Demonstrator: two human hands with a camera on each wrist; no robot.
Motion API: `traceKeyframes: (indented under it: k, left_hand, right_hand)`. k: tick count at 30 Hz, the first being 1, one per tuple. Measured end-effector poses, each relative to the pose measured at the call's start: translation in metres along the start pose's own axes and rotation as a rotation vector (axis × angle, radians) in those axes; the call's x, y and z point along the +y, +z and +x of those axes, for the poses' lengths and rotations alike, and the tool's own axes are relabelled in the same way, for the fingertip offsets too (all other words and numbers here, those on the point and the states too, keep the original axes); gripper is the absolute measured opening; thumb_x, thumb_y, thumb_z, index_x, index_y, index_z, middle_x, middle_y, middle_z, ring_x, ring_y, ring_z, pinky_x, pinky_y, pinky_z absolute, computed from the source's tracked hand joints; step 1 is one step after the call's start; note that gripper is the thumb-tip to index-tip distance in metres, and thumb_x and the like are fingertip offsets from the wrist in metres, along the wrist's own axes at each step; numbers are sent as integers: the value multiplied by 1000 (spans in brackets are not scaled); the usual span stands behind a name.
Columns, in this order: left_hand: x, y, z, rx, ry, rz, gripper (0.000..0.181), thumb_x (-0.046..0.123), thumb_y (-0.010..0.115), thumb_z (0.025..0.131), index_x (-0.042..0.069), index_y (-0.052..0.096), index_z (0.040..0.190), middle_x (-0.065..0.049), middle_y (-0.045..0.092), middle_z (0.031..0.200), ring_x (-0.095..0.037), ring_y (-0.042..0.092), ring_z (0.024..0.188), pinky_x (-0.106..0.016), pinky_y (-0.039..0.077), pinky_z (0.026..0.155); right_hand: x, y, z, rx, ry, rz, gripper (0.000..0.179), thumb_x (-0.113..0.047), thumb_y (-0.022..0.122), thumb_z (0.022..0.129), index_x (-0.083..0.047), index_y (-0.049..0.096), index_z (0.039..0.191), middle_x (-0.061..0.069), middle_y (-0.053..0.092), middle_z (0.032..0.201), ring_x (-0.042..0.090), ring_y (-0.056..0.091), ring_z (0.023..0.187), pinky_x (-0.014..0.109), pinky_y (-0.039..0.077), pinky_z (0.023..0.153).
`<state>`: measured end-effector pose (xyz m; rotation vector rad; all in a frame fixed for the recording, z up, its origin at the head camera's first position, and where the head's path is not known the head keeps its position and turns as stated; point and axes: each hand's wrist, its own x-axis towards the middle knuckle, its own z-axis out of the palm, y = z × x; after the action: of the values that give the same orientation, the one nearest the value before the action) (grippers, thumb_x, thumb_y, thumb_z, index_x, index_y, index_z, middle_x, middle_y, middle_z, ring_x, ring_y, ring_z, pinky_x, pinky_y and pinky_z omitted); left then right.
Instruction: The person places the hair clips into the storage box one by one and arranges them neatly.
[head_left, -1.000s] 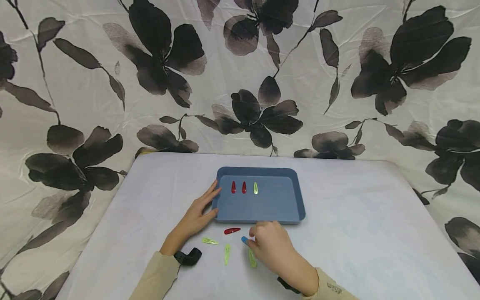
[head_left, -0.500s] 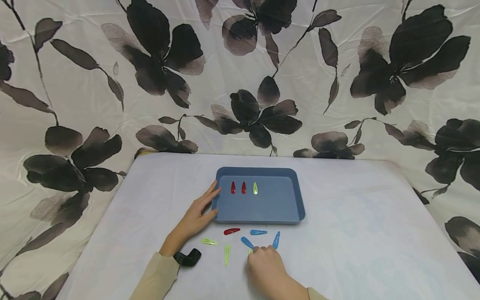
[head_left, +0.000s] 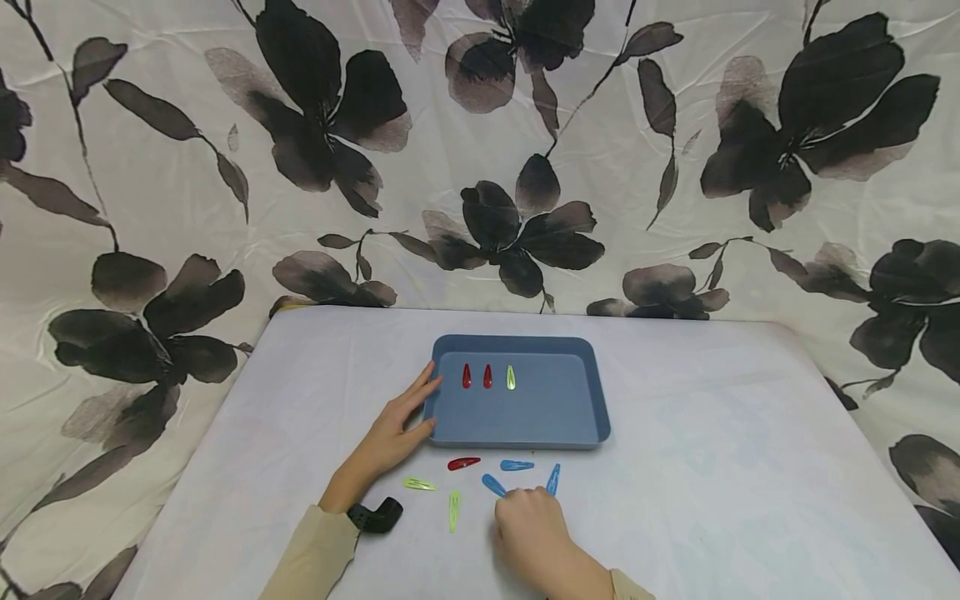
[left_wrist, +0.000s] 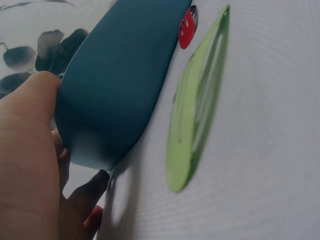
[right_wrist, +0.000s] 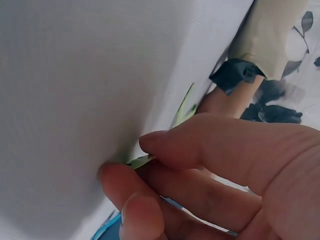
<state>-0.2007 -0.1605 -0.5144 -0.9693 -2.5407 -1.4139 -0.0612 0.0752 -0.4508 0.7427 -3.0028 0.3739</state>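
Note:
My left hand [head_left: 390,427] rests with extended fingers against the left side of a blue tray [head_left: 540,417]. In the tray, two red snap hair clips [head_left: 467,376] and a green one [head_left: 511,377] stand in a row. Close to the table, my right hand [head_left: 536,529] pinches a green hair clip [right_wrist: 140,161] between thumb and forefinger; most of that clip is hidden by the fingers. Just beyond its knuckles lie three blue hair clips [head_left: 517,465]. A red clip [head_left: 464,463] and two green clips [head_left: 454,511] lie to their left, in front of the tray.
The table [head_left: 712,467] wears a white cloth. Behind it hangs a white curtain [head_left: 637,275] with dark flowers. A black device [head_left: 377,515] sits on the left wrist.
My right hand has come down toward the near side of the table, uncovering blue clips, and now pinches the green clip that lay beside it. The left hand stays on the tray.

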Motion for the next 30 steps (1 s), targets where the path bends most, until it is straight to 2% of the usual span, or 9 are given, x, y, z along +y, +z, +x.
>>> traceKeyframes:
  k: [4, 10, 17, 21, 25, 30]
  left_hand:
    - [0, -1, 0, -3, 8, -7, 66, -3, 64, 89, 1, 40, 150, -13, 22, 163, -30, 24, 148, -19, 18, 114]
    - [0, -2, 0, -6, 15, -4, 65, 1, 63, 90, 0, 39, 150, -15, 22, 163, -29, 24, 148, -20, 18, 115]
    - [0, -2, 0, -5, 20, -1, 65, 0, 62, 89, -1, 39, 150, -17, 22, 162, -30, 24, 148, -18, 18, 114]
    - [-1, -2, 0, -2, 29, -3, 64, 0, 63, 90, -2, 40, 150, -18, 22, 162, -31, 25, 148, -18, 18, 114]
    - [-2, -1, 0, -2, 36, -7, 64, -1, 63, 90, -2, 40, 150, -18, 22, 162, -31, 24, 148, -18, 18, 114]
    - [-3, -1, 0, 4, 30, -13, 65, -3, 65, 88, -3, 41, 149, -20, 23, 161, -34, 25, 147, -17, 18, 114]
  right_hand:
    - [1, 1, 1, 25, 17, 9, 27, -2, 73, 71, -9, 56, 51, -3, 48, 49, 9, 34, 48, 31, 39, 48]
    - [1, 0, 1, 45, 28, -2, 35, -2, 73, 69, -12, 48, 47, -6, 41, 46, 9, 29, 48, 29, 35, 47]
    - [0, -9, 6, 80, 37, 37, 36, -3, 75, 70, -14, 51, 46, -7, 45, 45, 7, 33, 47, 26, 34, 45]
    - [1, -13, 10, 134, 23, 44, 42, -2, 74, 68, -16, 44, 43, -11, 37, 43, 6, 28, 47, 23, 26, 44]
    - [2, -18, 14, 182, 12, 52, 40, 0, 72, 67, -17, 45, 43, -11, 34, 44, 5, 27, 46, 22, 23, 43]
    - [4, -29, 20, 180, 34, 77, 34, 0, 73, 66, -17, 51, 46, -12, 37, 45, 4, 29, 47, 20, 26, 42]
